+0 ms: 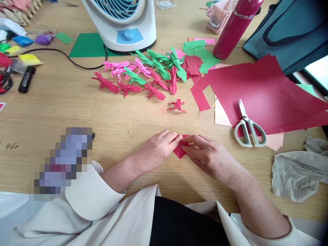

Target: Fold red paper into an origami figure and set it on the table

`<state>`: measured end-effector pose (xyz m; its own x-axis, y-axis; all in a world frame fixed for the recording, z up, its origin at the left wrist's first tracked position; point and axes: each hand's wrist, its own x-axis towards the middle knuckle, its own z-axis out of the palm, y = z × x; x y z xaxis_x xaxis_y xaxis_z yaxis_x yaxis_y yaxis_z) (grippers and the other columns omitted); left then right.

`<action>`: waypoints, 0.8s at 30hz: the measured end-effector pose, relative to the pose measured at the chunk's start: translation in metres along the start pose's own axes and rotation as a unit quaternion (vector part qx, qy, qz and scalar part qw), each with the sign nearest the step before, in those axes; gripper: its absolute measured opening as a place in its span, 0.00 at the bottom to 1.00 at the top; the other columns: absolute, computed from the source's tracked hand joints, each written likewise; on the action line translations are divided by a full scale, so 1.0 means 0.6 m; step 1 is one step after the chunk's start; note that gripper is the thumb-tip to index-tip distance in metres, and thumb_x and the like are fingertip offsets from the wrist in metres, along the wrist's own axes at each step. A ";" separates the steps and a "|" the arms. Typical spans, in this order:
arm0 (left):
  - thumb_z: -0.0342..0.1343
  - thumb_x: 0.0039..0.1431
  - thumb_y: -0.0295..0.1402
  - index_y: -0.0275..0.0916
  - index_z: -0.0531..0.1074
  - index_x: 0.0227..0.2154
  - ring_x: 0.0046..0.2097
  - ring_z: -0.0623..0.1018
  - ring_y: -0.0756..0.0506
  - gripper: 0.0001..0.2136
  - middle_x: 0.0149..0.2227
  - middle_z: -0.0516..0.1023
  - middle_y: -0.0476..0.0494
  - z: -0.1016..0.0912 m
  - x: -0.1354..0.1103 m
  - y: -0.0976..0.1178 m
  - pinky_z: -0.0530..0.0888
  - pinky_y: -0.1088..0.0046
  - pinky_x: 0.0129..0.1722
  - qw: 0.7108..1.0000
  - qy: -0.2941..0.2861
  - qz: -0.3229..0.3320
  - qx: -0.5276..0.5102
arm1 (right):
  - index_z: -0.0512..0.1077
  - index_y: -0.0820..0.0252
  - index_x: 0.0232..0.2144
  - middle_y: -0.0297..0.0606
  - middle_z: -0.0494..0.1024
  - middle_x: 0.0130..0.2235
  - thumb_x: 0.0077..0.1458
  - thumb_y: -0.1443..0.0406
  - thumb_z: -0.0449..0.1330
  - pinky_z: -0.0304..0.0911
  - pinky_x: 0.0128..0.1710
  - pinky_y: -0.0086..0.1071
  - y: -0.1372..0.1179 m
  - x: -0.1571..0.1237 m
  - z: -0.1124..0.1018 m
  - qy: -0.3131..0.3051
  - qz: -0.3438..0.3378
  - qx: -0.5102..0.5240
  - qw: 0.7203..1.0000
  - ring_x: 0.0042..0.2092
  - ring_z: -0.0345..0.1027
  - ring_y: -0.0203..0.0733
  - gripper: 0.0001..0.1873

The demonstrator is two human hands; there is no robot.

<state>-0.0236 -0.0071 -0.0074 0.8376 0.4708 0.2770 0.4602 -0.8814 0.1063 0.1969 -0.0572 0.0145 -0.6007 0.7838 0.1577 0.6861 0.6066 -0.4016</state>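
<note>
- Low on the bench (77,109), the left hand (153,150) and right hand (207,155) meet over a small folded red paper (180,150), fingertips of both pressing it flat against the wood.
- Only a red corner of the paper shows between and below the fingers; the rest is covered.
- Just beyond the hands lies a single finished red paper figure (176,105), apart from the others.
- Farther out, a cluster of folded figures (143,73) in red, pink and green is spread in loose rows.
- To the right, large red paper sheets (269,89) overlap, with grey-handled scissors (248,126) lying shut on their near edge.
- A grey cloth (297,169) sits at the right edge of the bench.
- At the far side stand a white fan (123,24) and a dark pink flask (237,27), green paper scraps (200,53) between them.
- A black marker (26,79) lies at the left.
</note>
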 end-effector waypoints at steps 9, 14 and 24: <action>0.49 0.67 0.24 0.29 0.67 0.57 0.46 0.73 0.44 0.17 0.46 0.75 0.39 -0.001 -0.002 0.001 0.76 0.66 0.48 1.000 -0.016 0.005 0.026 | 0.75 0.63 0.43 0.48 0.75 0.47 0.64 0.73 0.53 0.70 0.42 0.40 0.001 0.000 0.001 -0.012 -0.006 -0.004 1.000 0.44 0.68 0.45 0.12; 0.48 0.67 0.23 0.29 0.67 0.57 0.45 0.73 0.44 0.16 0.45 0.75 0.39 -0.005 -0.001 0.003 0.76 0.66 0.47 0.999 -0.020 0.008 0.030 | 0.75 0.62 0.43 0.47 0.75 0.47 0.63 0.74 0.53 0.70 0.45 0.40 0.001 0.002 0.001 -0.012 -0.002 -0.005 1.000 0.45 0.69 0.45 0.12; 0.50 0.66 0.23 0.30 0.67 0.56 0.45 0.72 0.44 0.17 0.46 0.74 0.39 -0.008 0.004 0.006 0.76 0.66 0.48 0.999 -0.039 -0.007 0.017 | 0.74 0.62 0.44 0.48 0.74 0.47 0.64 0.74 0.52 0.72 0.45 0.40 -0.001 0.001 0.002 -0.005 -0.001 0.009 1.000 0.47 0.70 0.46 0.13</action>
<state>-0.0212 -0.0095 -0.0019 0.8507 0.4857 0.2012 0.4807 -0.8736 0.0765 0.1955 -0.0575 0.0137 -0.6060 0.7812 0.1498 0.6778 0.6057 -0.4168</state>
